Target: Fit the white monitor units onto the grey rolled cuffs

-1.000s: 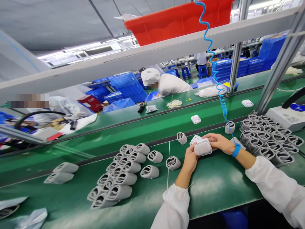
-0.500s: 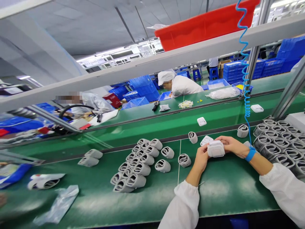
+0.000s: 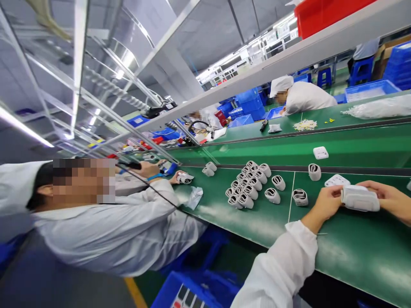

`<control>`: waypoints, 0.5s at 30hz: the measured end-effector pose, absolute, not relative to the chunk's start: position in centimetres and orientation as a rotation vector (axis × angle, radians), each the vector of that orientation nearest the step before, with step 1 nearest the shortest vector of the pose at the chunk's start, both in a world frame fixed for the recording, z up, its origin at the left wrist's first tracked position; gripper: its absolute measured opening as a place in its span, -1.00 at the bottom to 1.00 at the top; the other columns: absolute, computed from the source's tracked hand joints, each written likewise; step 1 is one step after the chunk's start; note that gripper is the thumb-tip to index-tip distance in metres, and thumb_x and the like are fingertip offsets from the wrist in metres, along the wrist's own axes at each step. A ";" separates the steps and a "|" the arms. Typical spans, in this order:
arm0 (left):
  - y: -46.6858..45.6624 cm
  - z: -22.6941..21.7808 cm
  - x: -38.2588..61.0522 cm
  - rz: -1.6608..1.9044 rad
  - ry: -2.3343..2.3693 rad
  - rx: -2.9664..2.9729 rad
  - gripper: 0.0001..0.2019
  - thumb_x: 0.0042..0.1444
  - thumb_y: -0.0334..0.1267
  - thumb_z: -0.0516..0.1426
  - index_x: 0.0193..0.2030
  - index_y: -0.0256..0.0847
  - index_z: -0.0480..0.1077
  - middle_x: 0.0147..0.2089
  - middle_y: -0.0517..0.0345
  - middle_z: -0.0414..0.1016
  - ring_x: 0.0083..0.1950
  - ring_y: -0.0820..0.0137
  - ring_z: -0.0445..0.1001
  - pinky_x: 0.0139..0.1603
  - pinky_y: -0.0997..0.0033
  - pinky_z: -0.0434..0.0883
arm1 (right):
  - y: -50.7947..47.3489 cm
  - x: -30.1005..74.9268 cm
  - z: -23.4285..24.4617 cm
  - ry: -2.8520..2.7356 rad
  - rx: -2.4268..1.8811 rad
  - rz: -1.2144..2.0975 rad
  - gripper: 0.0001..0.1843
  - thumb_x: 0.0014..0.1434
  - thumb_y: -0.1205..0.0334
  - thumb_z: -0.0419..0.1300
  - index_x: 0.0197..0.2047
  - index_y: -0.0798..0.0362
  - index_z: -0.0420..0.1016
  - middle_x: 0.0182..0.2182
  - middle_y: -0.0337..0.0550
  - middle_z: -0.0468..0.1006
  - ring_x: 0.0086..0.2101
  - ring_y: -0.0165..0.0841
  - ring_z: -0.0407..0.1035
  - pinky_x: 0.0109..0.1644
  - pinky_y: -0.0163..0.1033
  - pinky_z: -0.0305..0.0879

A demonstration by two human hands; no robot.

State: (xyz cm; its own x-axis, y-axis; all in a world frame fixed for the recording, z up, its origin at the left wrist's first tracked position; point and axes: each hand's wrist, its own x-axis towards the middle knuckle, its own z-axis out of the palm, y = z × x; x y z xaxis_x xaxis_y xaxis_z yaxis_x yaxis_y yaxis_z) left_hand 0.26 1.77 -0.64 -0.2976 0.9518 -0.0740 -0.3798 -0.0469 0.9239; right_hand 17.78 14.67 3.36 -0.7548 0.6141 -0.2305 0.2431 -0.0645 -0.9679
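Observation:
Between both hands, low over the green bench, is a rolled pale grey wrist cuff with a white plastic panel (image 3: pixel 360 199). My left hand (image 3: pixel 326 206) grips its left end, fingers closed. On the opposite end, my right hand (image 3: pixel 390 197) is closed round the cuff, its wrist cut off by the picture edge. Just behind the held cuff lies a white plastic case part (image 3: pixel 337 181). Single rolled cuffs stand nearby, one (image 3: pixel 300 197) left of my left hand and another (image 3: pixel 314 172) farther back. A cluster of several rolled cuffs (image 3: pixel 253 185) stands farther left.
A co-worker in white (image 3: pixel 112 231) sits at the left, hands at the bench by another cuff (image 3: pixel 185 177). A clear plastic bag (image 3: pixel 194 197) lies nearby. Another white case part (image 3: pixel 320 152) is on the green strip behind. A blue crate (image 3: pixel 180 291) stands below the bench.
The view has swung left, bringing the co-worker into sight and shifting the bench things rightward. Both hands still hold the cuff; the stacked cuffs on the right have left the picture.

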 end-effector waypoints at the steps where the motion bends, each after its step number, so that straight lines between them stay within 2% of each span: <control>1: 1.9 -0.6 0.4 1.594 1.130 0.700 -0.41 -0.24 -0.03 0.57 -0.04 -0.27 0.72 -0.05 -0.12 0.75 0.01 0.01 0.68 0.20 -0.05 0.55 | 14.7 17.7 3.2 -1.909 -0.920 1.882 -0.45 -0.22 -0.03 0.61 -0.08 -0.25 0.77 -0.01 0.15 0.76 0.01 0.34 0.64 0.16 0.33 0.60; 4: 2.3 -0.2 0.7 1.711 1.112 0.541 -0.40 -0.21 -0.03 0.56 -0.01 -0.25 0.69 0.00 -0.13 0.74 0.03 -0.01 0.69 0.19 -0.05 0.57 | 13.9 17.3 3.0 -1.746 -0.913 1.873 -0.52 -0.05 -0.23 0.53 -0.03 -0.35 0.77 0.09 0.14 0.73 0.09 0.31 0.64 0.14 0.28 0.65; 7: 2.8 0.0 0.7 1.926 1.075 0.453 -0.37 -0.22 -0.12 0.56 0.05 -0.23 0.64 0.06 -0.14 0.74 0.11 0.04 0.68 0.21 0.08 0.55 | 12.2 16.3 3.0 -1.557 -0.916 1.960 -0.52 0.12 -0.37 0.42 0.02 -0.37 0.78 0.18 0.11 0.70 0.20 0.26 0.60 0.19 0.23 0.66; 10: 2.7 0.3 0.6 2.062 1.095 0.450 -0.41 -0.17 -0.21 0.50 0.07 -0.23 0.59 0.05 -0.12 0.74 0.10 0.12 0.68 0.17 0.21 0.54 | 10.0 15.2 3.1 -1.453 -0.862 2.065 -0.48 0.11 -0.28 0.50 0.10 -0.31 0.74 0.22 0.06 0.68 0.27 0.20 0.56 0.31 0.26 0.62; 12: 2.3 0.6 0.5 2.077 1.134 0.500 -0.43 -0.09 -0.20 0.46 0.12 -0.22 0.56 0.08 -0.12 0.73 0.13 0.12 0.67 0.20 0.21 0.53 | 9.0 14.4 3.4 -1.430 -0.817 2.067 -0.40 0.08 -0.21 0.56 0.15 -0.21 0.69 0.20 0.05 0.69 0.26 0.16 0.57 0.33 0.29 0.60; 15: 1.7 0.9 0.5 2.051 1.188 0.670 -0.34 0.08 -0.14 0.43 0.33 -0.20 0.48 0.32 -0.16 0.63 0.37 0.08 0.57 0.40 0.17 0.44 | 9.9 13.0 4.2 -1.461 -0.806 1.949 -0.38 0.12 -0.24 0.55 0.12 -0.09 0.66 0.12 0.04 0.72 0.16 0.08 0.62 0.25 0.21 0.65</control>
